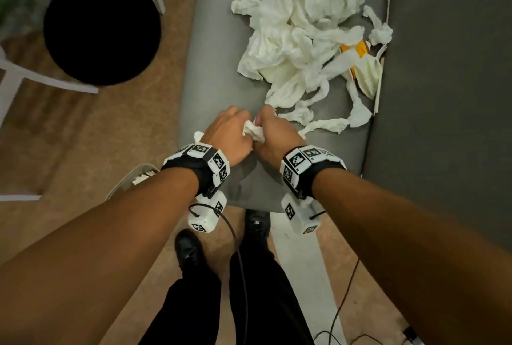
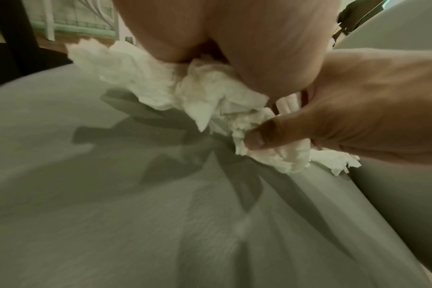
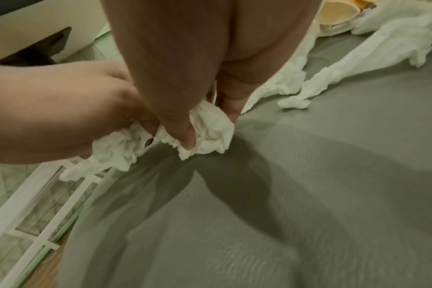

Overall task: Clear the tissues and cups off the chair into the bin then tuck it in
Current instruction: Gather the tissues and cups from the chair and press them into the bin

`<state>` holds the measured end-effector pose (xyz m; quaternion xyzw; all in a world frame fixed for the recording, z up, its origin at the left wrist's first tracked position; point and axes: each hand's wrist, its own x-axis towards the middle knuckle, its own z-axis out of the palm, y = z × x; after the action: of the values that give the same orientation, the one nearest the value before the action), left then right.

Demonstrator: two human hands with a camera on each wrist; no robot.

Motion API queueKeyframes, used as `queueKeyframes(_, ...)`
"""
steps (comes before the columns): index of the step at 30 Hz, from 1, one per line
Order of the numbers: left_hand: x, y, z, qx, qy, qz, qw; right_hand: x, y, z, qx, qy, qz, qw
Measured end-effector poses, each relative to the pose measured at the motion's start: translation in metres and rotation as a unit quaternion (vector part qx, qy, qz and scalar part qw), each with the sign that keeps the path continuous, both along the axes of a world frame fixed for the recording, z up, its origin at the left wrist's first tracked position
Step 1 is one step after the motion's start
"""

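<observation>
Both hands meet over the near part of the grey chair seat (image 1: 216, 73). My left hand (image 1: 231, 129) and my right hand (image 1: 270, 129) each grip one crumpled white tissue wad (image 1: 253, 129) between them; the wad (image 2: 210, 101) bulges out under the fingers, and my right thumb pinches its wad (image 3: 205, 132). A large heap of loose tissues (image 1: 299, 25) covers the far half of the seat. A yellow and white paper cup (image 1: 360, 64) lies on its side at the heap's right edge, partly buried; its rim shows as the cup (image 3: 338, 13).
The chair's dark backrest (image 1: 443, 95) rises on the right. A round black stool (image 1: 102, 28) with white legs stands to the left on the wooden floor. A grey bin (image 1: 133, 178) peeks out beside my left forearm. My shoes and cables lie below.
</observation>
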<state>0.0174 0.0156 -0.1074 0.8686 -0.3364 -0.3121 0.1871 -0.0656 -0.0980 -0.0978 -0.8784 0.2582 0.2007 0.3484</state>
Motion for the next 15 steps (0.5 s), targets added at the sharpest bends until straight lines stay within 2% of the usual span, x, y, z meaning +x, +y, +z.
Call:
queueKeyframes(2,-0.001,0.016,0.001,0.005,0.005,0.011,1.0,0.002,0.007,0.004,0.03,-0.019,-0.03,0.999)
queueKeyframes(4,-0.002,0.034,0.002,0.0,0.02,0.019,1.0,0.008,0.016,0.007,0.022,0.0,0.002,1.0)
queueKeyframes(6,-0.004,0.051,0.001,-0.02,0.027,0.029,0.999,0.014,0.027,0.01,-0.028,0.036,0.05,0.998)
queueKeyframes(10,0.003,0.07,0.003,-0.078,0.025,0.099,0.992,0.019,0.042,0.018,-0.114,0.039,0.063,0.991)
queueKeyframes(15,0.017,0.082,0.016,-0.083,0.026,0.207,0.975,0.029,0.055,0.029,-0.182,0.073,0.091,0.976)
